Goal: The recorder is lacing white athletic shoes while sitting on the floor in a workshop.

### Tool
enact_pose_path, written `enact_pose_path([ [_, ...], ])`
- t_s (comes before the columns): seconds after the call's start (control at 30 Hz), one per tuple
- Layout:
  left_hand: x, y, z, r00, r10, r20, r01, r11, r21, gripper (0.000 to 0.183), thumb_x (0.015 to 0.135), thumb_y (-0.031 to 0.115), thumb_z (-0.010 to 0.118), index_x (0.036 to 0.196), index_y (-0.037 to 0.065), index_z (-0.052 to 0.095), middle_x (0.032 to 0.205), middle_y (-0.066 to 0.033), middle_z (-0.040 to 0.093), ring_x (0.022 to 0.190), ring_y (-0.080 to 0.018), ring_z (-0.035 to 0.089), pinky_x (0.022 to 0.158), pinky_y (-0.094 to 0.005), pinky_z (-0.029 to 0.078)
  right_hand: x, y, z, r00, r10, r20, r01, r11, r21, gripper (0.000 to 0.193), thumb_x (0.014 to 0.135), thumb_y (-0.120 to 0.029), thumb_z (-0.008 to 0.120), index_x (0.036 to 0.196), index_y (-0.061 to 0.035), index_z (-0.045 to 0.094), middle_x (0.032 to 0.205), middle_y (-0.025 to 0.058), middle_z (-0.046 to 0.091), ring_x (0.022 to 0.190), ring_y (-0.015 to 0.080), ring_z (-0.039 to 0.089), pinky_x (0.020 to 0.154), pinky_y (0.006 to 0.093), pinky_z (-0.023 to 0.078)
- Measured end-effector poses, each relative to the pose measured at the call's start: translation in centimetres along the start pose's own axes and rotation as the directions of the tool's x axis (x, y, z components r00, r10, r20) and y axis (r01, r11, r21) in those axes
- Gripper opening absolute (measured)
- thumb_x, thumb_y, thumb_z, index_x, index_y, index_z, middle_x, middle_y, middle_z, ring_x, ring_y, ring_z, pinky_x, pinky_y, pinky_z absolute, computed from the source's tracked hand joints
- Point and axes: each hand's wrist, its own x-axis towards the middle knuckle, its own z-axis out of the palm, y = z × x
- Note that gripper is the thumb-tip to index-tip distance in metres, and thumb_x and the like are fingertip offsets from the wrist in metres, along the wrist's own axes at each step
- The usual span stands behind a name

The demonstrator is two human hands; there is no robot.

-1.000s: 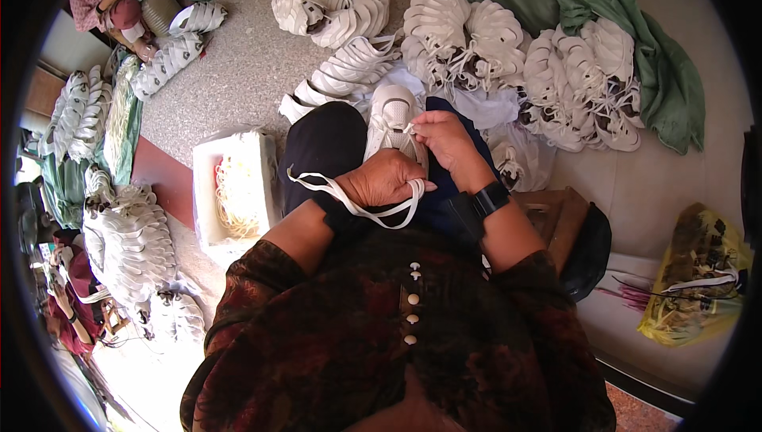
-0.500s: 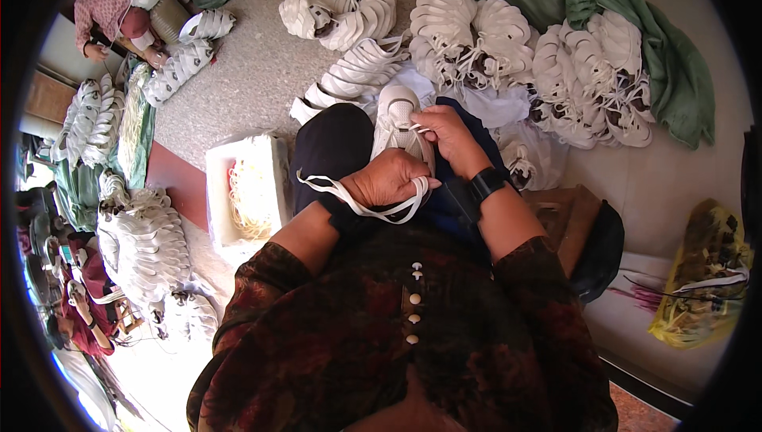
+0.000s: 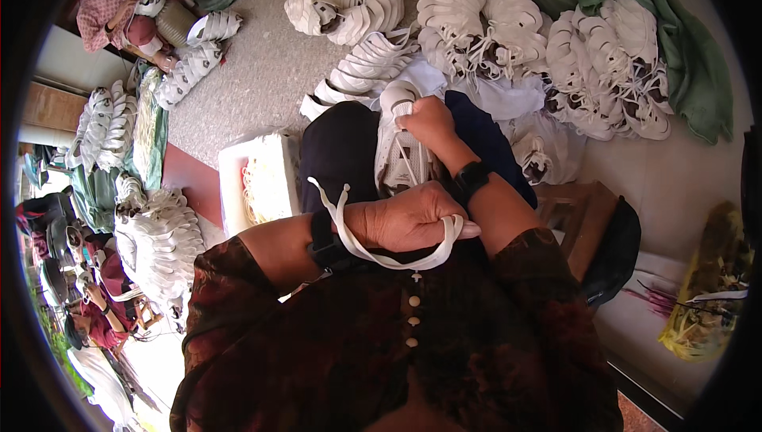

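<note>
Head view: white shoe (image 3: 401, 154) between both hands.

A white open box (image 3: 258, 182) sits left; perhaps a yellow packet (image 3: 702, 305) right.

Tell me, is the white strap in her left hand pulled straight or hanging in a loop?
Looped: the white strap curves under the left hand and back up.

White shoe (image 3: 401, 154) upright on lap; white strap (image 3: 381, 253) looped.
</note>
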Motion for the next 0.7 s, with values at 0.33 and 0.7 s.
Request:
enact_pose_path([
  [0.33, -1.8, -0.3, 1.0, 0.976, 0.149, -0.155, -0.097, 0.949, 0.301, 0.034, 0.086, 0.018, 0.056, 0.057, 0.004, 0.044, 0.052, -0.0124, 0.041, 0.052, -0.0332, 0.045, 0.048, -0.0396, 0.034, -0.3, 2.0, -1.6, 0.983, -0.103, 0.149, -0.029, 0.72, 0.694, 0.026, 0.081, -0.022, 0.063, 0.066, -0.003, 0.055, 0.054, -0.0008, 0.046, 0.046, 0.007, 0.039, 0.041, 0.0241, 0.032],
  [0.7, -2.7, 0.1, 1.6, 0.939, 0.322, -0.123, -0.211, 0.819, 0.533, 0.028, 0.082, 0.02, 0.061, 0.061, 0.007, 0.047, 0.057, -0.0069, 0.043, 0.055, -0.0303, 0.043, 0.055, -0.0393, 0.033, -3.9, 3.0, -2.6, 0.977, -0.213, 0.004, 0.128, 0.604, 0.787, 0.019, 0.082, -0.009, 0.06, 0.066, -0.0025, 0.053, 0.056, -0.0014, 0.048, 0.05, 0.0049, 0.041, 0.045, 0.0211, 0.033],
])
